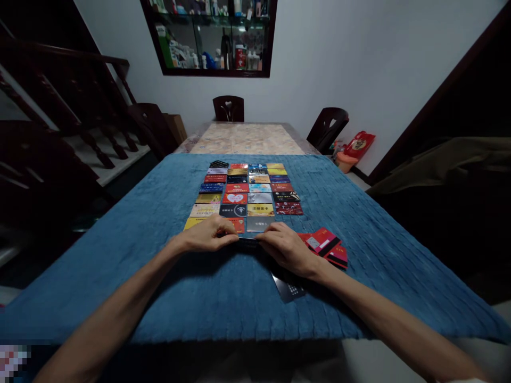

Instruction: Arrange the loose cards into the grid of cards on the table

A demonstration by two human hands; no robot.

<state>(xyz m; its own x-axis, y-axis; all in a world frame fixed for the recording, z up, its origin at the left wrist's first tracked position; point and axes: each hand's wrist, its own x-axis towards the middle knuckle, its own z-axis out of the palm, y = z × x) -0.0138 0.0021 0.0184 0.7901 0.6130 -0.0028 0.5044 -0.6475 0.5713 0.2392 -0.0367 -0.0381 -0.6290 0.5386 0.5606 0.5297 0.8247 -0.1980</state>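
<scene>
Dark card (248,240), likely light, stiff, a bit slick, edge-on at the near end of the card grid on the blue-clothed bench (159,298); left hand (209,233) and right hand (285,247) pinch opposite ends, best hold by the short edges.

Beyond the table (245,139), a pale wall (319,53) holds a dark-framed glass display cabinet (213,40). Dark wooden chairs (228,109) stand at the table's far end and sides; left of it rises a staircase with a dark railing (88,141). The light is dim.
</scene>
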